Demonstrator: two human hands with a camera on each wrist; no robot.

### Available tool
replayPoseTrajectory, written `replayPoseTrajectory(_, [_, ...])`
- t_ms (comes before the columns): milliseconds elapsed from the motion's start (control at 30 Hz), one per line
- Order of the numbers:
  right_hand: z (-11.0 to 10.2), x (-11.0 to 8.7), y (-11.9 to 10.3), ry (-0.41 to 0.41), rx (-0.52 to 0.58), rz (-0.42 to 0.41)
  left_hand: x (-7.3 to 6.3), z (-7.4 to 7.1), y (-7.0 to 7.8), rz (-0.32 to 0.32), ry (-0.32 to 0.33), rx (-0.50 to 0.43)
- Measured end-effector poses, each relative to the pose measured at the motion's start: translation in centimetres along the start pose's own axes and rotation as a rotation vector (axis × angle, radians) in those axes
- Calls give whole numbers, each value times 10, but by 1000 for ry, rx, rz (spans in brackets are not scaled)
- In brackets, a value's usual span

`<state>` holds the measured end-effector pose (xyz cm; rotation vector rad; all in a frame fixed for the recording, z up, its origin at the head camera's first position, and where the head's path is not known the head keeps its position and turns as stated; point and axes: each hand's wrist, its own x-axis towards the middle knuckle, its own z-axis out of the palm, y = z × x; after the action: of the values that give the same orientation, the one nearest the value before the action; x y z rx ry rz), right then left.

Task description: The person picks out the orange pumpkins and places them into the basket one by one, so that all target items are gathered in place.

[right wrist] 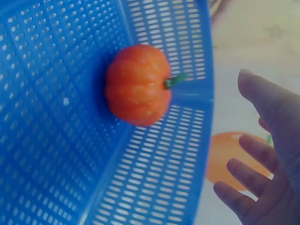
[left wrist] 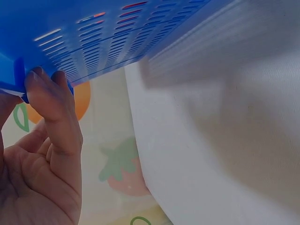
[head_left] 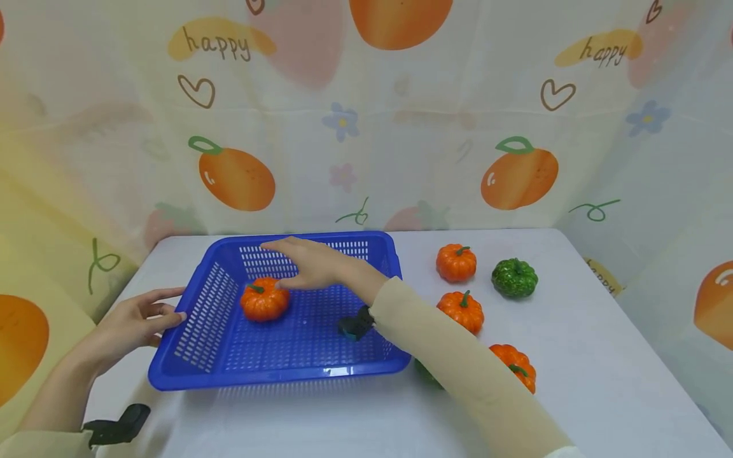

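A blue plastic basket [head_left: 275,376] with slotted walls sits tilted on the left of the table; its near rim is raised off the tabletop. My left hand [head_left: 128,324] grips the basket's left rim, thumb on top and fingers curled beneath, as the left wrist view shows. One small orange pumpkin [head_left: 265,300] with a green stem lies inside, toward the left wall. Over the basket hangs my right hand [head_left: 312,262], fingers extended and spread, holding nothing. Its thumb overlaps the pumpkin in the head view; in the right wrist view the pumpkin [right wrist: 140,85] appears apart from the fingers.
Right of the basket lie an orange pumpkin [head_left: 456,263], a second orange one [head_left: 462,312], a third [head_left: 518,367] and a green pumpkin [head_left: 515,278]. The right sleeve [head_left: 458,362] partly covers some, including another green one [head_left: 426,373]. A printed curtain [head_left: 366,159] hangs behind the white table [head_left: 601,369].
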<state>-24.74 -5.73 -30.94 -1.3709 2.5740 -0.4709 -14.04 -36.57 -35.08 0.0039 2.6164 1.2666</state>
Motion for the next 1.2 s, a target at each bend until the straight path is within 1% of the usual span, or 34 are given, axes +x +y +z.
replayPoseTrajectory(200, [-14,-16,0,54,-20,-34,0,0,0,-6,0,-2])
replayPoseTrajectory(433, [-29,-34,8,106,-9,-65,0,0,1,-15,1,9])
replayPoseTrajectory(700, [-42,-54,14,136,-40,-65,-1,1,2,-29,-2,12])
replayPoseTrajectory(867, [-49,-69,19,150,-58,-55,0,1,1,-23,-1,9])
replayPoseTrajectory(1133, [-53,-97,31,207,-61,-61,0,1,0,-15,3,9])
replayPoseTrajectory(1200, [-53,-104,36,232,-63,-63,1,1,0,-15,2,11])
